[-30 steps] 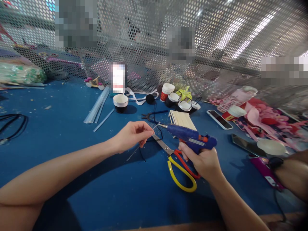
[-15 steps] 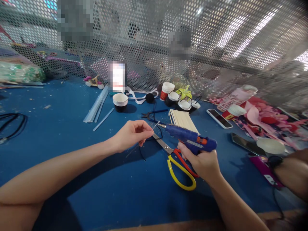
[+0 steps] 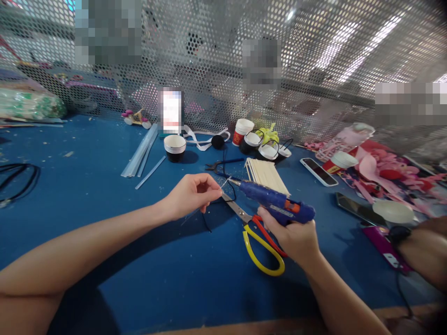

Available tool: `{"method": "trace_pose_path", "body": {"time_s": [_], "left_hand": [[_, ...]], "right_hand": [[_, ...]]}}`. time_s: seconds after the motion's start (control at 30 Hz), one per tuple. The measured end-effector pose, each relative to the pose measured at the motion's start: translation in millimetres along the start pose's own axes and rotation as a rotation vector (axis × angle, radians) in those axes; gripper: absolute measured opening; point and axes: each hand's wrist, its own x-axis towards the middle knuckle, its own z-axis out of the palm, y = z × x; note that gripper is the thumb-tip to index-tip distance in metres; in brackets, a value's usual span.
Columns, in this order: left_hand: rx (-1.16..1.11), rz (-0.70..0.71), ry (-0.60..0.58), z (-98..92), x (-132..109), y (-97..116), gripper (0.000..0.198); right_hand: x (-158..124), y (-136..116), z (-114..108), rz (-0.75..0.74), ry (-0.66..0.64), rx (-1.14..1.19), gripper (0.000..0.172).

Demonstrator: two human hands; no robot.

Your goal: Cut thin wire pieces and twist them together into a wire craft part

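My right hand (image 3: 291, 235) is wrapped round the handle of a blue hot glue gun (image 3: 270, 197), its metal nozzle pointing left. My left hand (image 3: 193, 195) pinches a thin wire (image 3: 225, 183), whose tip is at the nozzle; I cannot tell whether they touch. The wire's other end trails down to the left below the fingers. Under the glue gun lie large scissors (image 3: 263, 249) with one yellow and one red handle, blades toward my left hand. Blue-handled pliers (image 3: 226, 162) and a black cord (image 3: 206, 223) rest close by on the blue table.
Beyond the hands stand a black and white cup (image 3: 174, 148), clear glue sticks (image 3: 141, 151), pale wooden sticks (image 3: 267, 174) and several paper cups (image 3: 242, 131). Phones (image 3: 318, 171) and pink felt pieces (image 3: 384, 163) lie at right, beside another person's arm (image 3: 428, 249). A perforated metal screen (image 3: 209, 60) closes the back.
Almost nothing differs. The wire's trailing end below my left hand has shifted slightly; both hands and the glue gun keep nearly the same place.
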Motion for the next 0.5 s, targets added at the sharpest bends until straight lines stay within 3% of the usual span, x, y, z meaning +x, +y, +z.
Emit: {"method": "trace_pose_path", "body": {"time_s": [0.5], "left_hand": [[0.033, 0.011, 0.006, -0.7, -0.2, -2.3, 0.019]], "right_hand": [[-5.4, 8.9, 3.4, -0.053, -0.003, -0.022, 0.012]]}}
